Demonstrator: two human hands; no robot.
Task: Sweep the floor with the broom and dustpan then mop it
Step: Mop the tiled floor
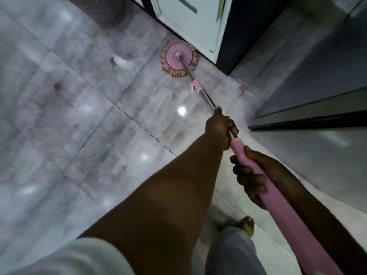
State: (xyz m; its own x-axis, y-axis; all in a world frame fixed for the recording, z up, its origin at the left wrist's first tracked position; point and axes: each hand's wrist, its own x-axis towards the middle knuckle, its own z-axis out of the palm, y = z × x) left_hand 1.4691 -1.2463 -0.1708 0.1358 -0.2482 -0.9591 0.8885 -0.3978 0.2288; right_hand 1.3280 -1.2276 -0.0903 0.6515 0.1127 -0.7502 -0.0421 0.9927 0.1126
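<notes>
Glossy grey tile floor [79,116] runs up to a white cabinet [190,22]. The mop head [178,58] lies flat on the tiles, touching the cabinet's foot. The left hand [220,128] is curled round the steel shaft [206,99]; the right hand [256,175] grips the pink handle [237,147] nearer the body.

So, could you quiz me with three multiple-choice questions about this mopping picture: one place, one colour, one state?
1. Where is the mop head? A) on the floor by the white cabinet; B) in a bucket; C) raised in the air.
2. What colour is the handle grip? A) blue; B) pink; C) green.
3. What is the left hand doing? A) hanging free; B) pressing the wall; C) gripping the metal shaft.
Answers: 1 A, its strands lie spread on the floor; 2 B, pink under the right hand; 3 C, it curls round the shaft.
</notes>
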